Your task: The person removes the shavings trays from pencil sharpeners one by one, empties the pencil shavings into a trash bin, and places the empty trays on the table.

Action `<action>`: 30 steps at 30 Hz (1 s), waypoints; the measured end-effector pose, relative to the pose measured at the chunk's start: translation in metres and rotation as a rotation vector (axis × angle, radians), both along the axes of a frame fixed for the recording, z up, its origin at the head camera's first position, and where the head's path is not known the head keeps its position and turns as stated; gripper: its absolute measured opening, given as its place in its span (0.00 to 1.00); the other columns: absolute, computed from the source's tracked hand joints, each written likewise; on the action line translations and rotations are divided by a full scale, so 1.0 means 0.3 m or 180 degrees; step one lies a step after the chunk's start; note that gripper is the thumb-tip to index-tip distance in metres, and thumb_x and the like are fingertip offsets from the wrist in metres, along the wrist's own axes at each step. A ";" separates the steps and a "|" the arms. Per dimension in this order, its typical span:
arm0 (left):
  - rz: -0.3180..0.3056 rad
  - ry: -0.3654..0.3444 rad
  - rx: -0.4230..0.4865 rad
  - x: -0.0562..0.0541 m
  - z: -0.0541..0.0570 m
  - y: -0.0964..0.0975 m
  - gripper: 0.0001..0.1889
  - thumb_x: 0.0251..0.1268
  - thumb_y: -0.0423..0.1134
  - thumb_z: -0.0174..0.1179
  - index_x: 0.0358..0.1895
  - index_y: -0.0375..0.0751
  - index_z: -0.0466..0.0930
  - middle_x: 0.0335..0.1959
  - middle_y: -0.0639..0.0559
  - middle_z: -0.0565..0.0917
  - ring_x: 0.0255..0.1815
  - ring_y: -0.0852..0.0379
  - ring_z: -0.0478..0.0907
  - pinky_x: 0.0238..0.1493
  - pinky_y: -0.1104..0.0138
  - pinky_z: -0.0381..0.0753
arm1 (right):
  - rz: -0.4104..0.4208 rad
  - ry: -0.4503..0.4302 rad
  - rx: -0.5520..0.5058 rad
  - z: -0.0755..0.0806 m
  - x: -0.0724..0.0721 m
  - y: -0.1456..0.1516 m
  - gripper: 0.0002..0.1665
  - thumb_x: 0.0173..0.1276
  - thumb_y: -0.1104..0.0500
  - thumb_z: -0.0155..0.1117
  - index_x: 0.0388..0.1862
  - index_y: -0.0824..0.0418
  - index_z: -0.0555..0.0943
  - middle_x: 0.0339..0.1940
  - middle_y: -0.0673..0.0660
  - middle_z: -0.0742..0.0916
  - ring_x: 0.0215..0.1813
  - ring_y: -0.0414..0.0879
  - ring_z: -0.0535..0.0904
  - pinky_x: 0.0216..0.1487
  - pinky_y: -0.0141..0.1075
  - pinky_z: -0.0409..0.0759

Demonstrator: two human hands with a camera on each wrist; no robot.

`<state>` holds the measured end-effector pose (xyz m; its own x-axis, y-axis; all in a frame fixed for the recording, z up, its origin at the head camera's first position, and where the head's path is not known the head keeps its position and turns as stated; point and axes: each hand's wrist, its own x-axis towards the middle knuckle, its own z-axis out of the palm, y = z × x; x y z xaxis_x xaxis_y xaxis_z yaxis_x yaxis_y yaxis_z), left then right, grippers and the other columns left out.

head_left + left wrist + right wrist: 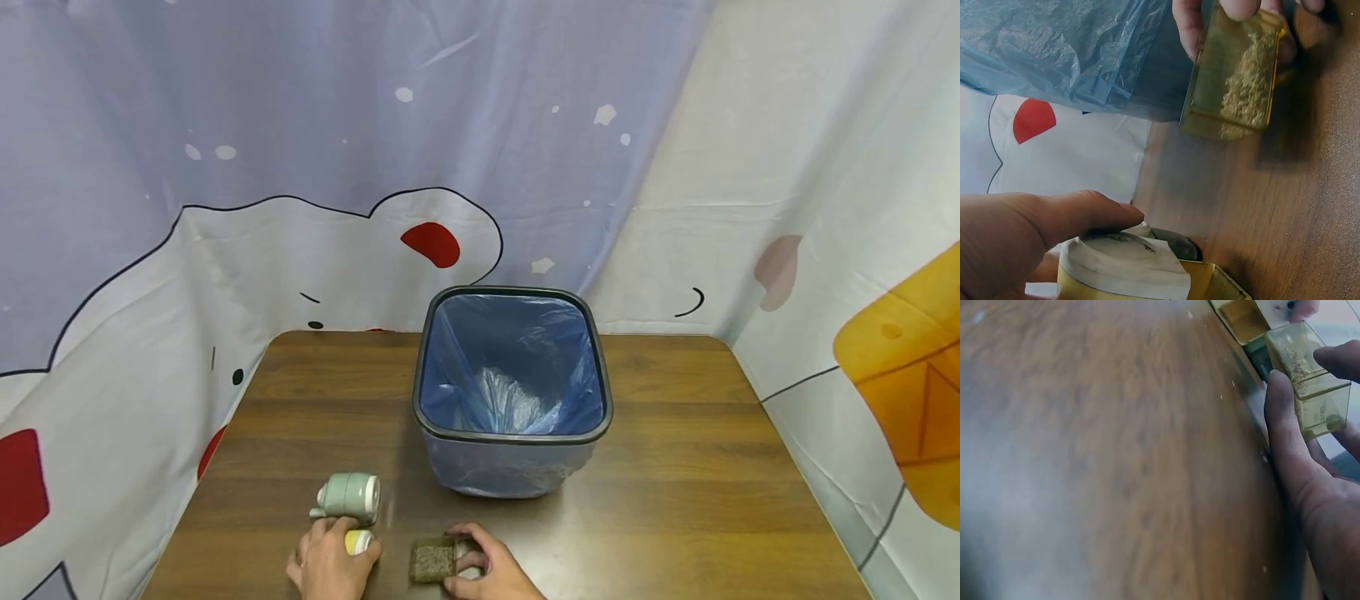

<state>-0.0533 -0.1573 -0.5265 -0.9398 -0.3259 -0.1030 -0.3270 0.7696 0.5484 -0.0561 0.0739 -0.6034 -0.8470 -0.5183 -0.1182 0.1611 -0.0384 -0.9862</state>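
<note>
In front of the bin [513, 438], my right hand [498, 571] grips a see-through container [1210, 94], already separate but with its shavings [1250, 81] still inside, while ahead of the bin's left side my left hand [332, 565] holds a yellow-and-white piece [358, 542] beside a green object [349, 496].
</note>
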 end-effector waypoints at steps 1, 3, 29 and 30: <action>0.0006 0.0008 0.0002 0.001 0.000 0.000 0.22 0.40 0.43 0.66 0.41 0.36 0.79 0.49 0.34 0.72 0.54 0.30 0.63 0.53 0.33 0.47 | 0.0004 -0.0004 -0.0004 0.001 0.001 0.004 0.36 0.54 0.62 0.67 0.62 0.62 0.66 0.39 0.61 0.82 0.38 0.44 0.81 0.33 0.29 0.77; 0.0014 0.0008 0.0000 0.001 -0.001 -0.001 0.22 0.40 0.44 0.66 0.41 0.36 0.79 0.49 0.34 0.73 0.54 0.30 0.63 0.53 0.33 0.47 | 0.0031 0.0003 -0.0053 0.002 0.003 0.011 0.36 0.54 0.63 0.67 0.61 0.63 0.65 0.38 0.61 0.82 0.38 0.44 0.81 0.33 0.30 0.77; 0.0137 0.0197 0.0057 0.000 0.010 0.010 0.17 0.46 0.45 0.64 0.38 0.37 0.80 0.48 0.32 0.73 0.49 0.26 0.66 0.48 0.33 0.49 | -0.0018 -0.0152 -0.0317 -0.001 0.031 0.080 0.37 0.55 0.67 0.65 0.63 0.69 0.61 0.38 0.61 0.81 0.36 0.42 0.81 0.33 0.32 0.79; 0.0147 0.0205 0.0063 0.000 0.012 0.010 0.17 0.46 0.44 0.64 0.38 0.37 0.80 0.48 0.32 0.73 0.49 0.26 0.66 0.49 0.33 0.49 | -0.0033 -0.0173 -0.0307 -0.001 0.032 0.086 0.37 0.56 0.67 0.64 0.63 0.69 0.61 0.39 0.62 0.80 0.37 0.42 0.81 0.33 0.32 0.79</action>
